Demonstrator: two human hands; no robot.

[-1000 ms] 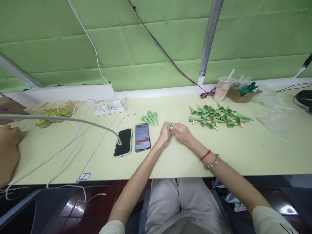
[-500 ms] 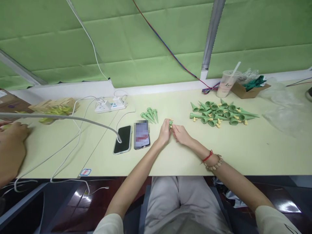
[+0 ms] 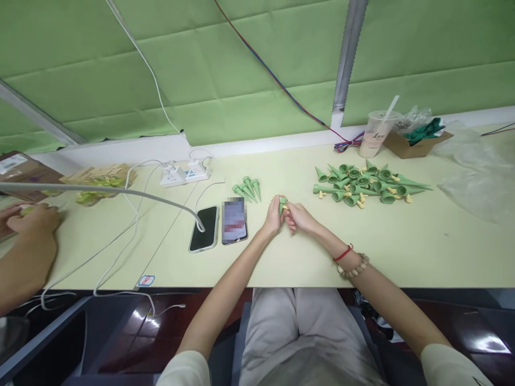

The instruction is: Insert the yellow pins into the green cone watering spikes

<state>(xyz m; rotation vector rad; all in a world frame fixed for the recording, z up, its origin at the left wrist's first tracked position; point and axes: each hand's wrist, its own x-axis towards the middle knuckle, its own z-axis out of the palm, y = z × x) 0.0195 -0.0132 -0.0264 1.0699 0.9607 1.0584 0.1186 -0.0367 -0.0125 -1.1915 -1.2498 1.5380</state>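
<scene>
My left hand (image 3: 274, 215) is closed around a green plastic watering spike (image 3: 282, 202), whose wide end shows at the fingertips. My right hand (image 3: 300, 217) pinches a small yellow valve (image 3: 285, 207) at the side of that spike; both hands are close together over the table. Left of them lies a small group of green spikes (image 3: 248, 188), points toward me. To the right spreads a pile of green spikes (image 3: 360, 187), several with yellow valves among them, such as one yellow valve (image 3: 361, 199).
Two phones, a dark phone (image 3: 204, 229) and a lit phone (image 3: 234, 221), lie left of my hands. A power strip (image 3: 185, 176) with white cables stands behind. At the back right are a drink cup (image 3: 376, 135), a cardboard box (image 3: 416, 148) and plastic bags. A co-worker's hands (image 3: 36, 220) show far left.
My right hand's fingers have shifted on the yellow valve, with the lower fingers now more visible. More of the green spike shows. The view has shifted slightly.
</scene>
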